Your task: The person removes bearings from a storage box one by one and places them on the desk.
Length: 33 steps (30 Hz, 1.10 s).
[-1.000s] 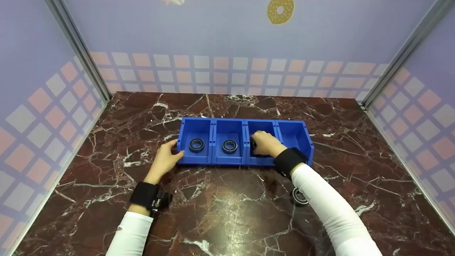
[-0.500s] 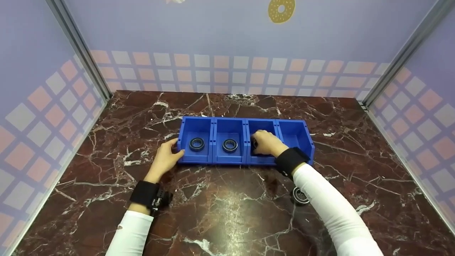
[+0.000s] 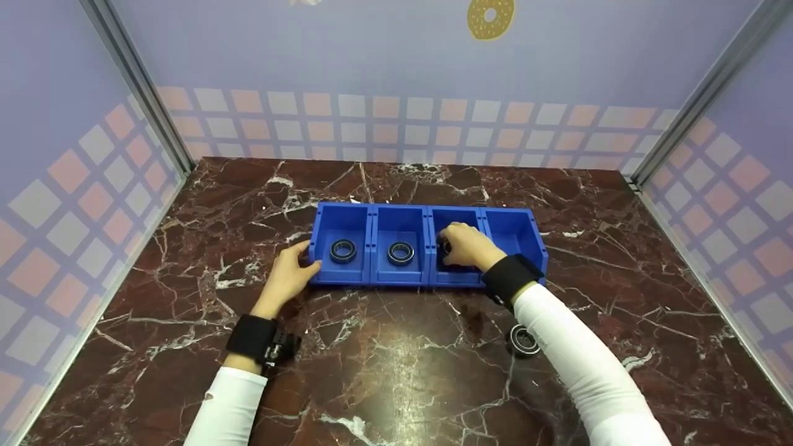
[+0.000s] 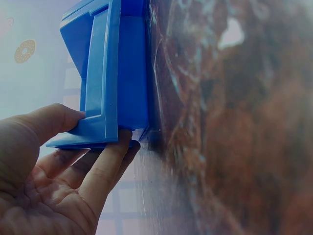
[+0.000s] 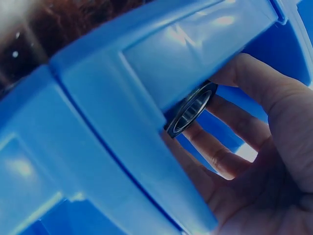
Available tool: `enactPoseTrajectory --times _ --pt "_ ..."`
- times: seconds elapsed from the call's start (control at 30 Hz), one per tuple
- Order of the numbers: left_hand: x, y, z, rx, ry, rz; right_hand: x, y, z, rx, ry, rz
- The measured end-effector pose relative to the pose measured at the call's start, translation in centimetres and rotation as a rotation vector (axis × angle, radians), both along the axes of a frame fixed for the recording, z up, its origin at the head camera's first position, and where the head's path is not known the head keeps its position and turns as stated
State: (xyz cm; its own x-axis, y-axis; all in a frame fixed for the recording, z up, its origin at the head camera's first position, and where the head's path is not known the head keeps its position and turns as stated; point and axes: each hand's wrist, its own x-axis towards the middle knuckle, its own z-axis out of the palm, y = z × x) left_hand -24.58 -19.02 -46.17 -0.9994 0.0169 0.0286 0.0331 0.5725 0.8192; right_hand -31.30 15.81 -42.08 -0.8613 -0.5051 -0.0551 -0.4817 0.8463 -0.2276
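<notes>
A row of joined blue bins (image 3: 399, 277) lies across the table. My left hand (image 3: 288, 279) holds its left end, and in the left wrist view the thumb presses one face of the bin's side wall (image 4: 110, 88) with the fingers on the other. My right hand (image 3: 464, 244) reaches into the third bin from the left. There it holds a ball bearing (image 5: 210, 91) between thumb and fingers, partly hidden by the bin's front lip. One bearing (image 3: 334, 253) lies flat in the leftmost bin, and another bearing (image 3: 392, 254) in the second.
A further bearing (image 3: 515, 342) lies on the dark marbled table (image 3: 396, 365), beside my right forearm. The rightmost bin (image 3: 514, 244) shows a bare floor. Patterned panels (image 3: 384, 68) close off the back and both sides.
My right hand shifts very slightly within the third bin, still on the bearing. The left hand and the bins stay in place.
</notes>
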Motion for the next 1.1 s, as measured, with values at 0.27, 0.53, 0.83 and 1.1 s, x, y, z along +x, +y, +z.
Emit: enactPoseTrajectory --times 0.27,0.53,0.83,1.1 --pt "0.0 -0.1 0.0 -0.011 -0.005 -0.006 0.2 0.1 0.5 0.0 -0.015 -0.016" --pt "0.1 0.0 0.1 -0.003 -0.011 -0.002 0.2 0.3 0.8 -0.018 -0.02 -0.019" --pt "0.0 0.0 0.0 -0.017 -0.009 0.003 0.4 0.5 1.4 -0.032 -0.039 -0.019" --pt "0.0 0.0 -0.1 -0.016 0.004 0.011 0.5 0.4 2.1 -0.006 -0.035 -0.029"
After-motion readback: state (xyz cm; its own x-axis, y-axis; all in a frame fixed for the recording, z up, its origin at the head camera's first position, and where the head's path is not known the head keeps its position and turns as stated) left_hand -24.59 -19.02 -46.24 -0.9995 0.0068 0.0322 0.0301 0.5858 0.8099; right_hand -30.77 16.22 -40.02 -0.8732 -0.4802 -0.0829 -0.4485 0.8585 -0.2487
